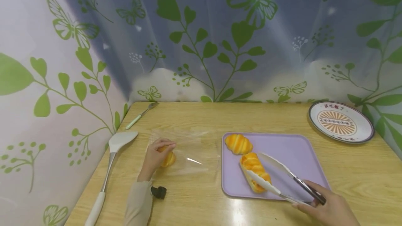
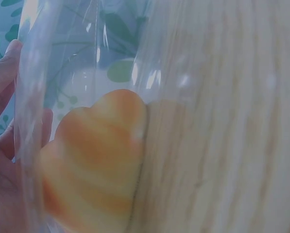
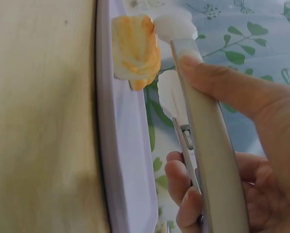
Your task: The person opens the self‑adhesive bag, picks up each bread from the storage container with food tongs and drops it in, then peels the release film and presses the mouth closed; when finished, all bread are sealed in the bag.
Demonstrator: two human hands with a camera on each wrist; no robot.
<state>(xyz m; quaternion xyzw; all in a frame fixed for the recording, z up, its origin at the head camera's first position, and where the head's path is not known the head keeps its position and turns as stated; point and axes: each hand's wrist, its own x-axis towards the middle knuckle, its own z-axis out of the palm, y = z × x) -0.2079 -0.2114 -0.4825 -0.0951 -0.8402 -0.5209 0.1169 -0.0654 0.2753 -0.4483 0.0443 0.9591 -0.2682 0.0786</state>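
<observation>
My left hand (image 1: 158,154) holds the left end of a clear plastic bag (image 1: 196,152) lying on the table. Inside the bag is a small golden bread roll (image 2: 98,165), partly hidden under the fingers in the head view. My right hand (image 1: 329,203) grips metal tongs (image 3: 203,136) with white tips. The tongs are spread, one tip over the near side of a long braided bread (image 1: 252,165) and the other past its far side. That bread lies on a lilac tray (image 1: 293,145). Behind it on the tray sits a ridged roll (image 1: 238,144).
A decorated plate (image 1: 340,123) stands at the back right. Along the left lie a white-ended spatula (image 1: 108,170) and a small fork (image 1: 141,116) with a pale green handle. A patterned curtain (image 1: 201,44) hangs behind the wooden table (image 1: 194,201).
</observation>
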